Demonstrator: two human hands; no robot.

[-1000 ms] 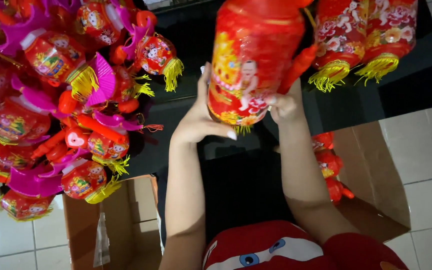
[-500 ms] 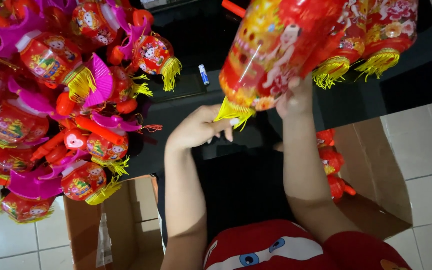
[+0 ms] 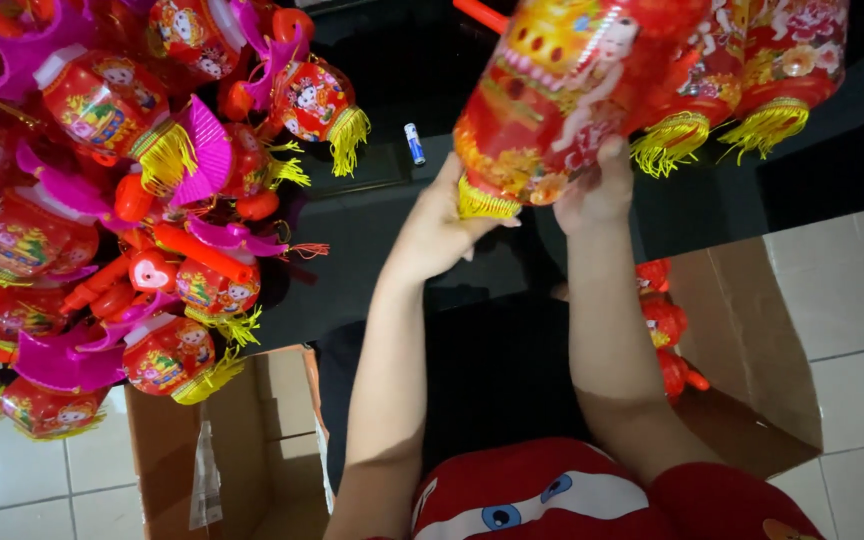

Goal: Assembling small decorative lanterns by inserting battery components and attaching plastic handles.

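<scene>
Red lanterns (image 3: 664, 320) in cardboard box (image 3: 752, 330)

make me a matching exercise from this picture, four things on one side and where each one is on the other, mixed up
Things:
1. red lantern with a yellow fringe
2. small battery
3. pile of red and pink lanterns
4. open cardboard box

Places:
A. heaped along the left side of the view
B. on the tiled floor, below the lantern pile
C. lying alone on the black table top
D. held up between the left hand and right hand

Pairs: 1-D, 2-C, 3-A, 4-B
</scene>
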